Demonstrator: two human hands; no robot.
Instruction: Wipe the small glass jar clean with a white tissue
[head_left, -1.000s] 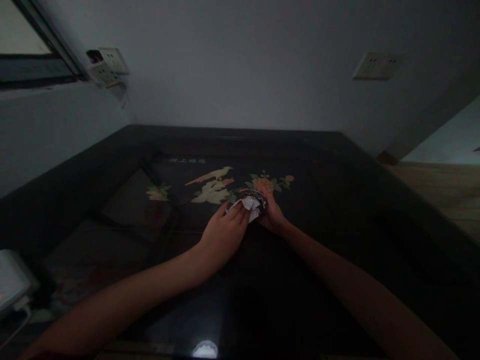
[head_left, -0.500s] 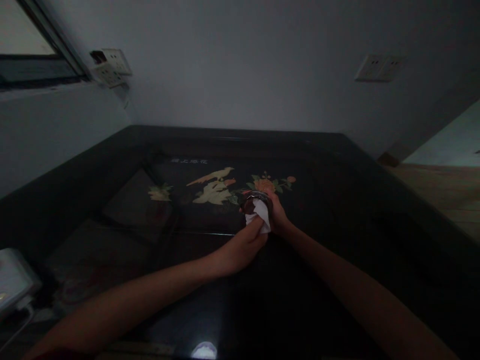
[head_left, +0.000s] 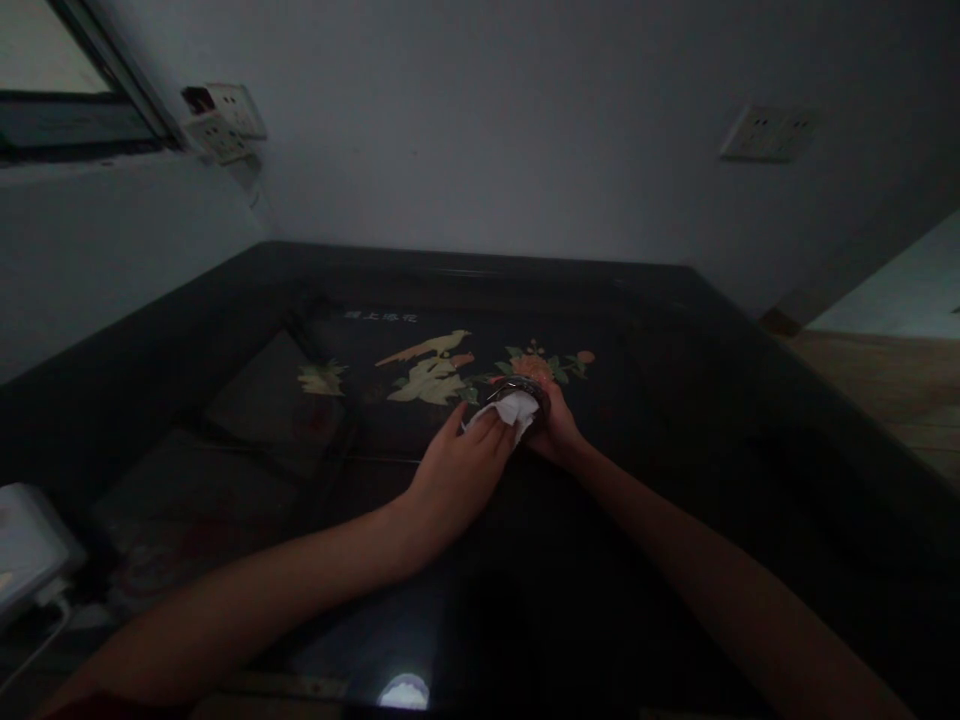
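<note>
In dim light my left hand (head_left: 459,468) presses a crumpled white tissue (head_left: 514,411) against a small dark round object with a shiny rim (head_left: 525,392). Its fingers are closed over the tissue. My right hand (head_left: 556,432) grips that round object from the right side and holds it just above the black table (head_left: 675,420). What the object is I cannot make out. Both forearms reach in from the bottom of the view.
The black glass-topped table bears a painted bird and flowers (head_left: 442,365) right behind my hands. Grey walls stand close behind it, with sockets at upper left (head_left: 223,120) and upper right (head_left: 769,133). A white device with a cable (head_left: 26,550) lies at the left edge.
My left hand has turned over from under the object to its top, sliding the tissue across it. My right hand has kept its hold in the same spot.
</note>
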